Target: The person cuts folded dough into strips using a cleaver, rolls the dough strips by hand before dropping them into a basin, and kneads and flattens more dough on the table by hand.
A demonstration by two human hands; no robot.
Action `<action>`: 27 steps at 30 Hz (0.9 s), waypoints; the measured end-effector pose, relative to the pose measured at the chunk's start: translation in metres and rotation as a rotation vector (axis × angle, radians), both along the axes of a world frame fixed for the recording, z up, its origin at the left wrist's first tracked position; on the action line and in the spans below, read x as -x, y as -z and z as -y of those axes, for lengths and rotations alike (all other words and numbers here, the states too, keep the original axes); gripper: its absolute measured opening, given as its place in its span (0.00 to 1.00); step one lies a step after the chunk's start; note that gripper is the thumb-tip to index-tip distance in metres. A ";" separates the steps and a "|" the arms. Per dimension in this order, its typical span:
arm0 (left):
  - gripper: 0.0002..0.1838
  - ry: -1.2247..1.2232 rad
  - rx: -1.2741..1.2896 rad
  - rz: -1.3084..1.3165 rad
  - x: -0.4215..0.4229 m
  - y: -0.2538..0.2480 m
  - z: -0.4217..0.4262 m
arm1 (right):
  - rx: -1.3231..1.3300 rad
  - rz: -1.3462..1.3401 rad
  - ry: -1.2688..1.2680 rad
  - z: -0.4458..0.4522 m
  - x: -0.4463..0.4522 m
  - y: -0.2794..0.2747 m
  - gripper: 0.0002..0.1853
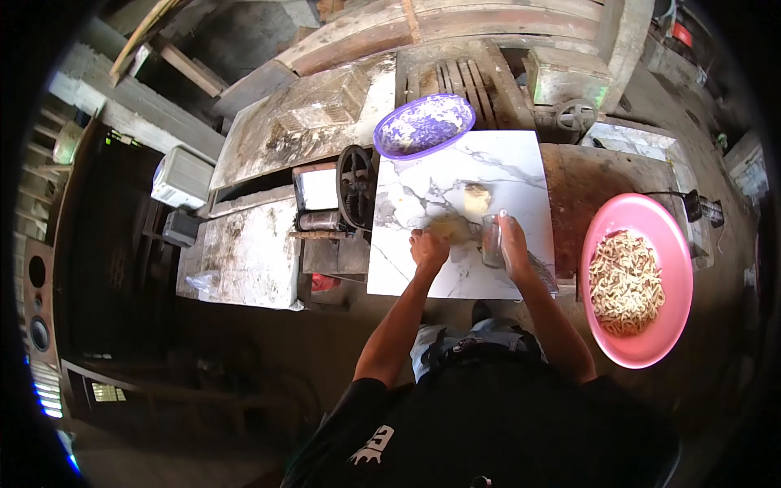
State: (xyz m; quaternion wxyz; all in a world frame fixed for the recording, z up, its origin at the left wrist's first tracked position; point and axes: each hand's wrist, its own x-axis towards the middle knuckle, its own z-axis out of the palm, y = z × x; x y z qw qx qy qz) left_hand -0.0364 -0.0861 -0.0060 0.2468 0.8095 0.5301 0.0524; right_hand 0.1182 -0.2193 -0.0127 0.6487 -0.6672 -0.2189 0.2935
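On the white marble-patterned board [407, 281], my left hand [431, 249] rests with curled fingers on a yellowish piece of dough [446, 227], which is slightly blurred. My right hand [513, 244] grips a greyish, shiny rectangular piece [492, 241]; its exact kind is unclear. A second lump of pale dough [476, 198] lies just beyond my hands. At the board's far edge sits a purple oval basin [425, 124] with white flour-like residue inside. To the right, a pink basin [683, 268] holds many short pale dough strips [625, 285].
A hand-cranked machine with a dark wheel [355, 187] stands against the board's left side. Worn tables [240, 252] lie farther left, one with a plastic bag [204, 282]. A stained box [567, 77] is at the back right. A wooden bench [606, 183] adjoins the board's right edge.
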 end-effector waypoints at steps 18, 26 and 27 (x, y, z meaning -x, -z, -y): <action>0.18 -0.069 0.839 0.810 0.029 0.007 -0.031 | -0.048 -0.358 -0.010 0.059 0.030 -0.043 0.23; 0.21 -0.331 0.980 1.223 0.044 0.009 0.006 | -0.082 -0.308 -0.103 0.037 0.031 -0.035 0.25; 0.20 -0.324 0.991 1.269 0.043 0.001 0.009 | -0.078 -0.306 -0.111 0.035 0.031 -0.035 0.25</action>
